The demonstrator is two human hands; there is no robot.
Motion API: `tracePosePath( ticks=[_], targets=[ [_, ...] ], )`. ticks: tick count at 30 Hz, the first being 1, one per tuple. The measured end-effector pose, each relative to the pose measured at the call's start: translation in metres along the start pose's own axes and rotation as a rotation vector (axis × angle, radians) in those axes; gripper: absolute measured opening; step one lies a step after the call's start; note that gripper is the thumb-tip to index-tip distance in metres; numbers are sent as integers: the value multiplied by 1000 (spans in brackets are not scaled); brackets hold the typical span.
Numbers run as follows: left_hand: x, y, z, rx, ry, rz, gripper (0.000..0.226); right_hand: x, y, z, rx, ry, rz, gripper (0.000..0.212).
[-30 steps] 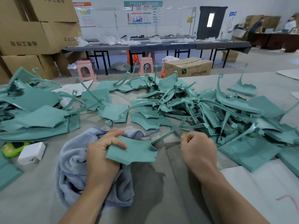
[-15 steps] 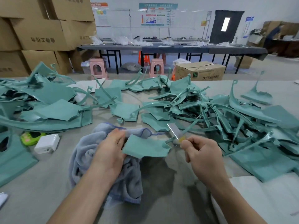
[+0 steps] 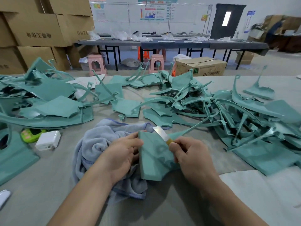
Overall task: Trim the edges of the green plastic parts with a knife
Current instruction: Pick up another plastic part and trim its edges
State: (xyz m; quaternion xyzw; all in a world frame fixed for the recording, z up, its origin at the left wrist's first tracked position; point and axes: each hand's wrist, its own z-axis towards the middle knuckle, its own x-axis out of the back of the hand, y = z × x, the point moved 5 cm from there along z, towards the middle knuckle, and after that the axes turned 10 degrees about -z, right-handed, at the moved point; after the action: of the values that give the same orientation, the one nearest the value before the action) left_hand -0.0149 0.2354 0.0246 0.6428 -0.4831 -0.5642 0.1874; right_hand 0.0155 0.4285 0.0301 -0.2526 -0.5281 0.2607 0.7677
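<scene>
The desk [image 3: 40, 190] is covered with a grey mat and carries the work. Two heaps of green parts are noted: a large tangled one [image 3: 219, 111] spread from the desk's middle to its right edge, and a flatter one [image 3: 48, 101] along the left edge. The split is judged to separate trimmed stock from untrimmed, though which heap is which cannot be told.

A crumpled blue-grey towel [image 3: 97, 144] lies near the front edge, left of centre, probably as padding beneath the work.

The part [image 3: 154, 160] in hand is held above the towel's right side, just off the desk, its flat face turned up and its thin stem running away toward the right heap. It is judged to be presented so that the upper edge meets the blade.

The left hand [image 3: 120, 154] grips the part's left edge, fingers curled round it, steadying it against the cutting force.

The right hand [image 3: 190, 154] is closed tightly on the knife [image 3: 160, 132], thumb pressed near the yellow collar. The bare blade points up and left, lying across the part's upper edge; whether it touches cannot be told.

A white adapter [image 3: 48, 140] and a green gadget [image 3: 31, 134] lie near the left edge, clear of the work.
</scene>
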Motion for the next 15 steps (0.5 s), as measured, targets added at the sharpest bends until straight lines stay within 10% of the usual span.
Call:
tracePosePath(
  ticks=[6,11,15],
  targets=[
    [-2,-1,-8,-38,48,254,28,19,7,2,-140,189,194,35],
    [8,16,-9,-299,306,-64,25,48,30,1,-294,416,254,35],
    [21,40,-20,-622,451,-129,23,38,35,6,-313,275,94,37]
  ],
)
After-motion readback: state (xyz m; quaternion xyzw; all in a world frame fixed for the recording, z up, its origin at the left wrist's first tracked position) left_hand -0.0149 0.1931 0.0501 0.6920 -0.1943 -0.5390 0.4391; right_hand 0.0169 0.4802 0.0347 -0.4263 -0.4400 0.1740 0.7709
